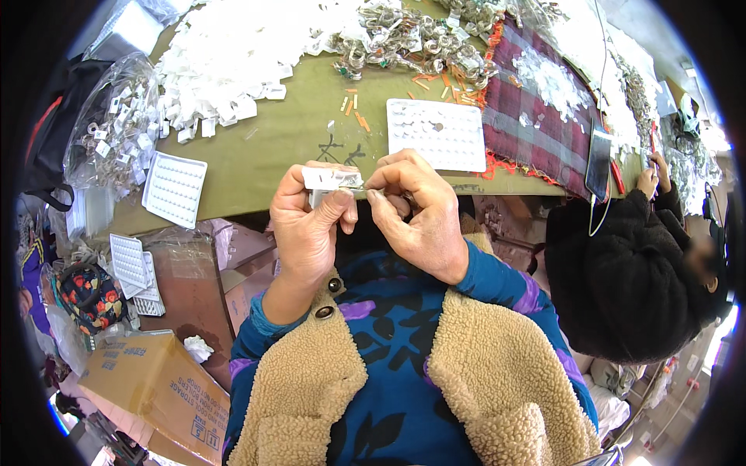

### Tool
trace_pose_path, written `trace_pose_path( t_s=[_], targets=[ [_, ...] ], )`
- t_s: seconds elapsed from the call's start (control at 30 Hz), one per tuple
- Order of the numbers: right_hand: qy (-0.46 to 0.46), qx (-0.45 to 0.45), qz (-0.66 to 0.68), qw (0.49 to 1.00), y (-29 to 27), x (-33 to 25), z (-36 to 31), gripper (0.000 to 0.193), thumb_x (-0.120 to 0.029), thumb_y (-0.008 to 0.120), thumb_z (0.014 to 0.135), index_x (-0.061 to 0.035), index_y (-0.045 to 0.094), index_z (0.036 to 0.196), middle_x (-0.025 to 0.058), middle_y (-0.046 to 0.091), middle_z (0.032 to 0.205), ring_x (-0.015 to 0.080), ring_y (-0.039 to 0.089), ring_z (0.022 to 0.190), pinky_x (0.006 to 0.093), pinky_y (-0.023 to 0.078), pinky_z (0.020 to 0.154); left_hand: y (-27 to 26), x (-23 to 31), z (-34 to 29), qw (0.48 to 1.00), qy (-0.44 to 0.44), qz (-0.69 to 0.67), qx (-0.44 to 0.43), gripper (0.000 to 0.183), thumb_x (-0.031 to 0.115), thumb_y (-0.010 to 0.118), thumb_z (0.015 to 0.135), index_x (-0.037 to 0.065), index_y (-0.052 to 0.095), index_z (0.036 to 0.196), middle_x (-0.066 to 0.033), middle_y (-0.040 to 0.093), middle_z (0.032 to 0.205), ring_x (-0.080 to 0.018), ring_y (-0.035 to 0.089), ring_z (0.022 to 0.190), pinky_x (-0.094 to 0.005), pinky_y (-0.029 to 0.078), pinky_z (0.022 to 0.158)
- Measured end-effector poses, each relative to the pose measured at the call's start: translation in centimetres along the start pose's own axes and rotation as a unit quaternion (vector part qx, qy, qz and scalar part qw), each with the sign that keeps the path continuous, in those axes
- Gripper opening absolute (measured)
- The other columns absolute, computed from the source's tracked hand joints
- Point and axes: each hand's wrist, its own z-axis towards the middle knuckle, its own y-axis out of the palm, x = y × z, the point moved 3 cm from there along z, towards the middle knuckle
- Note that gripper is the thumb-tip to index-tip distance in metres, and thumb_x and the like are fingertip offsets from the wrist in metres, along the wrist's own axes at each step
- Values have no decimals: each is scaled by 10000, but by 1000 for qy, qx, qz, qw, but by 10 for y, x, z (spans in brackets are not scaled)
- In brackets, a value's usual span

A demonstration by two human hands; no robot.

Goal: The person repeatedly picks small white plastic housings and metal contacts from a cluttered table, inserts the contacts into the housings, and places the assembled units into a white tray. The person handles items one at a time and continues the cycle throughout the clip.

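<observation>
Near the table's front edge, my left hand [311, 221] is closed on a small white plastic housing [320, 178], thumb at its lower side and fingers behind it. My right hand [420, 210] meets it from the right, thumb and fingertips pinched at the housing's right end. A thin dark sliver shows between the fingertips, too small to name. Just beyond my right hand lies a white blister tray [458, 130] with rows of round pockets and a few small dark pieces on it. Several narrow orange strips [360, 119] are scattered on the green tabletop [291, 144] ahead.
White plastic housings [225, 54] are heaped at the back left, near a filled clear bag [113, 132]. Metal parts [412, 39] pile up at the back. A plaid cloth [536, 101] bears clear pieces. A co-worker in black [622, 264] sits at right; a cardboard box [155, 388] stands lower left.
</observation>
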Motion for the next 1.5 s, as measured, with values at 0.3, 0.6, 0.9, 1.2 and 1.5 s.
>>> trace_pose_path(
  t_s=[0.3, 0.6, 0.9, 1.2, 1.5],
  targets=[
    [28, -16, 30, 999, 1, 2, 2, 56, 29, 655, 816, 6, 619, 852, 28, 594, 859, 34, 459, 622, 206, 377, 536, -2, 7, -4, 985, 109, 108, -79, 210, -11, 716, 865, -17, 552, 996, -163, 632, 1032, -163, 653, 718, -260, 566, 594],
    [123, -63, 113, 984, 0, 7, 3, 106, -19, 683, 824, 31, 633, 903, 36, 632, 801, 94, 577, 710, 252, 468, 644, -4, -4, -4, 971, -115, -197, -73, 261, 147, 612, 975, -54, 562, 1133, -203, 657, 1041, -178, 671, 727, -261, 576, 572],
    [-41, -36, -51, 997, -10, -9, 4, 114, 3, 706, 768, 1, 629, 852, 135, 625, 801, 295, 633, 716, 360, 509, 647, -4, -9, -13, 995, -97, 30, -21, 191, 75, 621, 960, -63, 611, 1091, -142, 698, 895, -192, 704, 734, -305, 620, 654],
    [-59, -37, -99, 993, -17, 4, -1, 112, -47, 663, 806, -11, 584, 876, 159, 607, 784, 384, 626, 716, 433, 506, 619, 5, -18, -15, 982, -135, 127, -23, 184, 30, 643, 935, -56, 627, 1097, -129, 701, 913, -174, 706, 737, -286, 612, 680],
    [-65, 137, -256, 955, -88, 48, 29, 136, -5, 704, 822, 14, 711, 957, 132, 624, 842, 285, 633, 725, 339, 500, 643, 12, -23, 6, 982, -184, -19, -37, 179, 69, 593, 971, -42, 579, 1111, -214, 687, 967, -201, 714, 756, -314, 631, 657]
  ],
)
